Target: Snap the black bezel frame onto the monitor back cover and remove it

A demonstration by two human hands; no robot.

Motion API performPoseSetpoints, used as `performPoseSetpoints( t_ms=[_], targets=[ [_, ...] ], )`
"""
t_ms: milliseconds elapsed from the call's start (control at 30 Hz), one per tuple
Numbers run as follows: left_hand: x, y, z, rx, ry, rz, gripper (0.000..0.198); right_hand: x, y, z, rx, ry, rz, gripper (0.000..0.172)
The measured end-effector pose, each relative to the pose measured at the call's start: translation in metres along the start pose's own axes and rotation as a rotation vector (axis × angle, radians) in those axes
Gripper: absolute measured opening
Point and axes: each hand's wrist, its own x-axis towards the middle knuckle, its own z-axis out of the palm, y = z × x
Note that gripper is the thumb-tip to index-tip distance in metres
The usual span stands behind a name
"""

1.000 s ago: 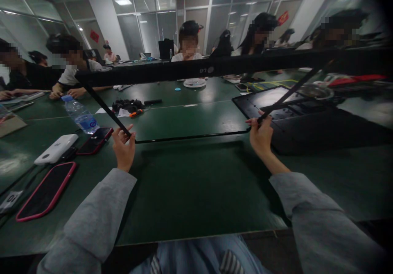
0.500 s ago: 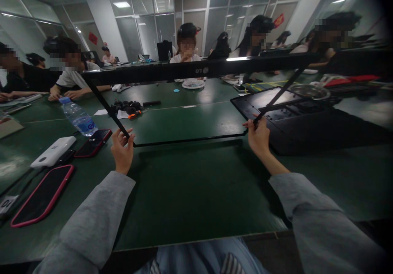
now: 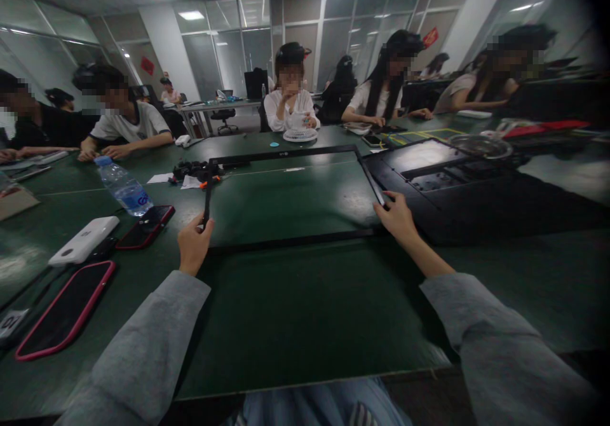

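A thin black monitor frame, open in the middle, is held between my two hands low over the green table. My left hand is closed on its left side, thumb against the bar. On the opposite side my right hand grips the right bar between thumb and fingers. A small light logo shows on the far bar. Right of my right hand lies a larger black monitor panel, partly overlapped by other black parts. Whether the frame's near edge touches the table I cannot tell.
To my left lie a phone in a red case, another phone, a white power bank and a tilted water bottle. Beyond the frame are a small white fan and a clump of black parts. Several people sit around the table.
The frame's far bar has swung down and away from me, from raised upright to nearly flat over the table. Both hands stay on its sides, with their hold turned slightly.
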Motion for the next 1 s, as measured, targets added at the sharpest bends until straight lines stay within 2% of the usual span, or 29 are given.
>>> performPoseSetpoints(
  t_ms=[167, 300, 433, 533, 633, 767, 900, 1000],
  targets=[
    [0.006, -0.014, 0.006, -0.126, -0.113, -0.137, 0.042, 0.006, 0.014, 0.009, 0.062, -0.158, 0.011, 0.055],
    [0.008, -0.017, 0.008, -0.282, -0.169, -0.222, 0.054, 0.008, 0.019, 0.012, 0.027, -0.189, 0.019, 0.049],
    [0.006, -0.014, 0.010, -0.322, -0.230, -0.254, 0.053, 0.009, 0.019, 0.011, -0.016, -0.207, 0.050, 0.050],
    [0.004, -0.014, 0.011, -0.236, -0.228, -0.174, 0.047, 0.010, 0.019, 0.009, -0.004, -0.197, 0.041, 0.049],
    [0.003, -0.015, 0.010, 0.006, -0.218, -0.040, 0.042, 0.010, 0.019, 0.007, -0.004, -0.163, 0.037, 0.049],
    [0.002, -0.014, 0.006, 0.238, -0.244, 0.055, 0.046, 0.009, 0.022, 0.007, 0.014, -0.133, -0.005, 0.047],
    [0.001, -0.012, 0.005, 0.326, -0.299, 0.087, 0.049, 0.005, 0.024, 0.009, 0.021, -0.087, -0.061, 0.044],
    [0.000, -0.014, 0.008, 0.311, -0.291, 0.095, 0.050, 0.002, 0.023, 0.010, 0.009, -0.075, -0.057, 0.045]
  ],
)
